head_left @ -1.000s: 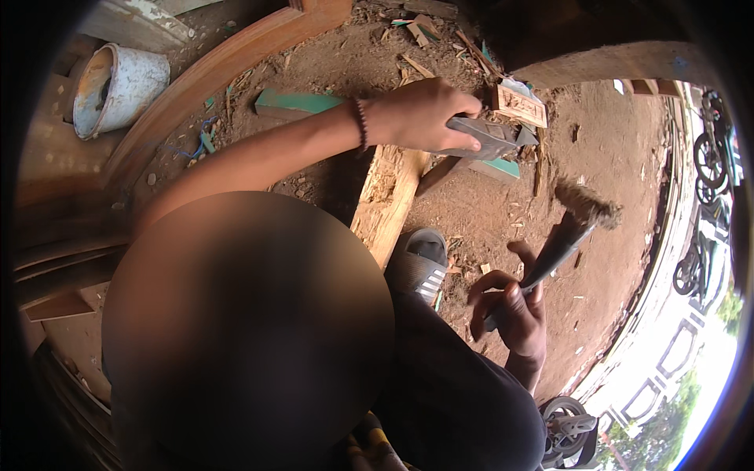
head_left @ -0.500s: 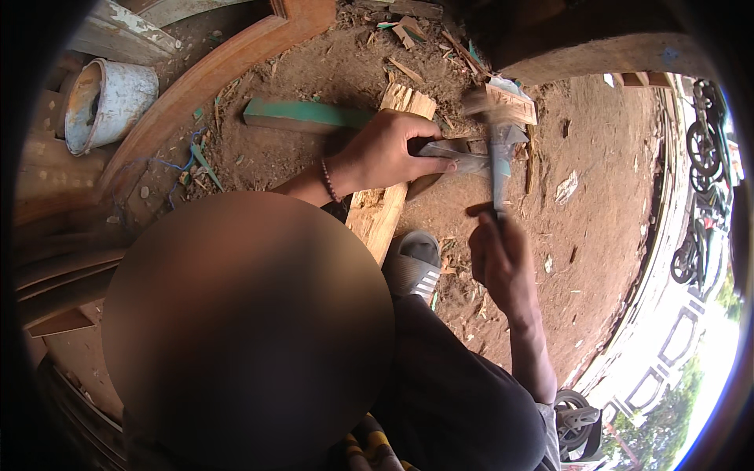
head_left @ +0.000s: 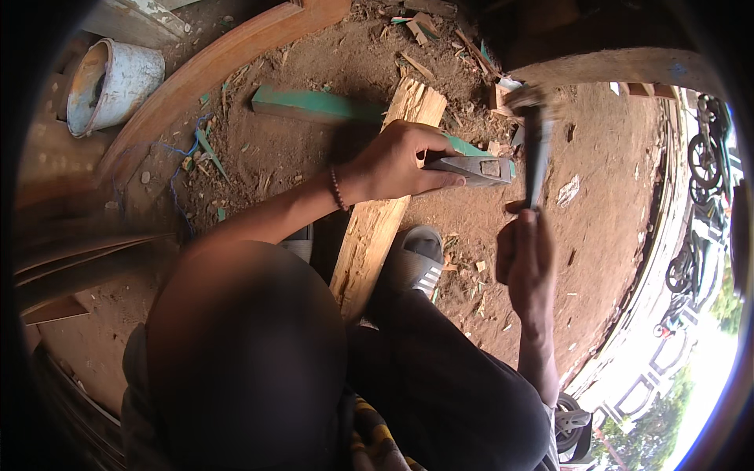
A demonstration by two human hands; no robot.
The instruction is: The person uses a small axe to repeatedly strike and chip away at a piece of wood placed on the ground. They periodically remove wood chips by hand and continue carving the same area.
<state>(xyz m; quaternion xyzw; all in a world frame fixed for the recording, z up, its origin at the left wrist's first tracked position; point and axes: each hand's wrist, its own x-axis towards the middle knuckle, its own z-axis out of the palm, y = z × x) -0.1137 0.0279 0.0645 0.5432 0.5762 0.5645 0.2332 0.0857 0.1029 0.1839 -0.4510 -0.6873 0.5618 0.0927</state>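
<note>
My left hand [head_left: 397, 161] pinches a grey, wedge-shaped metal axe head [head_left: 463, 167] between thumb and fingers. Its thick end, with a squarish patch in it, points right. A green-painted piece of wood [head_left: 471, 147] shows just behind it; whether the two touch I cannot tell. Beneath this hand runs a pale, rough-split wooden plank [head_left: 375, 239], slanting between my sandalled feet. Off to the right, my right hand [head_left: 528, 255] is closed round the handle of a hammer [head_left: 536, 145], held upright. Motion blurs the hammer's head, which is apart from the axe head.
A green-painted beam [head_left: 314, 104] lies on the dirt beyond my left forearm. Further left are a curved brown wooden frame [head_left: 208, 74] and a whitish bucket [head_left: 129, 85] on its side. Wood chips [head_left: 420, 30] litter the far ground. Motorcycles [head_left: 705, 161] stand at the far right.
The hammer has swung away to the right from beside the axe head. The axe head's thick end now shows more plainly. My left hand keeps its hold, and the view has shifted slightly.
</note>
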